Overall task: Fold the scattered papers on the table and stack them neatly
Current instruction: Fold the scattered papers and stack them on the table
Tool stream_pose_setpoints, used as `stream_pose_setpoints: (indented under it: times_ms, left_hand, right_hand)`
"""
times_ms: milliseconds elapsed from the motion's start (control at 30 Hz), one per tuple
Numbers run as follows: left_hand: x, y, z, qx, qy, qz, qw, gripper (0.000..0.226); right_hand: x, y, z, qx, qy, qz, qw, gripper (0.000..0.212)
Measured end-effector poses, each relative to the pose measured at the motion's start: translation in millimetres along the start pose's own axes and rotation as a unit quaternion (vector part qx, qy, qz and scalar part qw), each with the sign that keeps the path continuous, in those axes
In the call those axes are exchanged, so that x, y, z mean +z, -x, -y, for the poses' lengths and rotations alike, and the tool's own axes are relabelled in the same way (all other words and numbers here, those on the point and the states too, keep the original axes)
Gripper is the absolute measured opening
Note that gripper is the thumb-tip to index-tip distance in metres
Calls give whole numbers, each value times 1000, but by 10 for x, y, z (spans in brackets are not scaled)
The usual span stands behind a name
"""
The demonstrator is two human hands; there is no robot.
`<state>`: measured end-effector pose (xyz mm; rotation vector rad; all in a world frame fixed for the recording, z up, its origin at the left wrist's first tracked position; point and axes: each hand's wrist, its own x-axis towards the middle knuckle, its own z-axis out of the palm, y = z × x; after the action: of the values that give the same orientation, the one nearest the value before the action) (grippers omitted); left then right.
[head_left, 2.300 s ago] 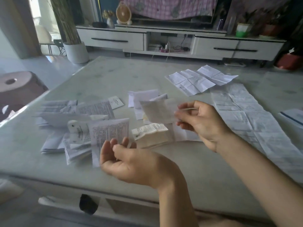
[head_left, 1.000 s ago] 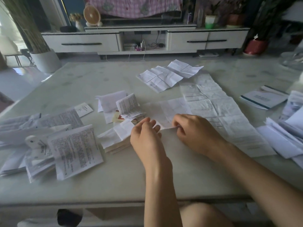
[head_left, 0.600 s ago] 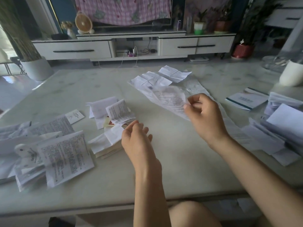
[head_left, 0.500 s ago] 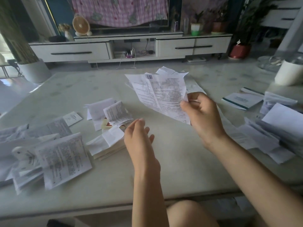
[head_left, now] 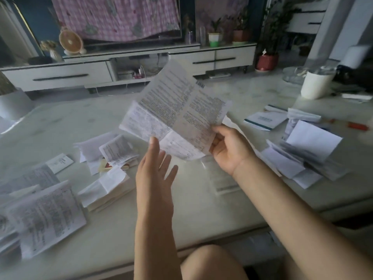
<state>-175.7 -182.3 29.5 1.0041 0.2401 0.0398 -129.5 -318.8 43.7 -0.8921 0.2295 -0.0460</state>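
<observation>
A large creased printed sheet (head_left: 173,114) hangs in the air above the middle of the marble table (head_left: 66,122). My right hand (head_left: 228,150) pinches its lower right edge. My left hand (head_left: 155,170) is raised below the sheet with straight spread fingers, its fingertips at the sheet's lower edge. A stack of folded papers (head_left: 105,188) lies left of my left hand. More folded leaflets (head_left: 44,215) are piled at the near left. Loose papers (head_left: 302,158) lie heaped on the right.
A white cup (head_left: 316,83) stands at the far right of the table, with a blue-edged booklet (head_left: 264,120) and an orange pen (head_left: 357,126) nearby. A white TV cabinet (head_left: 121,65) runs behind the table. My bare knee (head_left: 210,261) shows below the near edge.
My right hand picked the large sheet off the table and lifted it higher. My left hand left the folded stack and rose toward the sheet's lower edge.
</observation>
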Motion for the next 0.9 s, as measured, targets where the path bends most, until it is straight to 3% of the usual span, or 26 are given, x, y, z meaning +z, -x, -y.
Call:
stream_pose_setpoints:
  times_ms: [167, 367, 467, 600, 733, 867, 900]
  left_hand:
    - [53, -24, 27, -23, 3, 47, 999, 52]
    - [70, -63, 66, -61, 30, 108, 992, 67]
    - [87, -38, 45, -11, 82, 160, 984, 56]
    - [54, -23, 26, 35, 100, 176, 979, 48]
    - [30, -42, 17, 54, 122, 169, 977, 43]
    - [5, -95, 41, 56, 139, 146, 978, 41]
    - [-4, -101, 48, 55, 145, 142, 978, 40]
  right_hand:
    - [-97, 5, 10, 36, -22, -4, 999, 30]
    - [-48, 172, -176, 111, 35, 91, 989, 20]
    - [-9, 247, -212, 105, 78, 133, 983, 21]
    - [-12, 285, -143, 84, 84, 169, 978, 25]
    - [13, 251, -86, 49, 149, 147, 977, 23]
    - [1, 143, 23, -11, 194, 68, 979, 6]
    - [-18, 106, 52, -19, 199, 53, 978, 10]
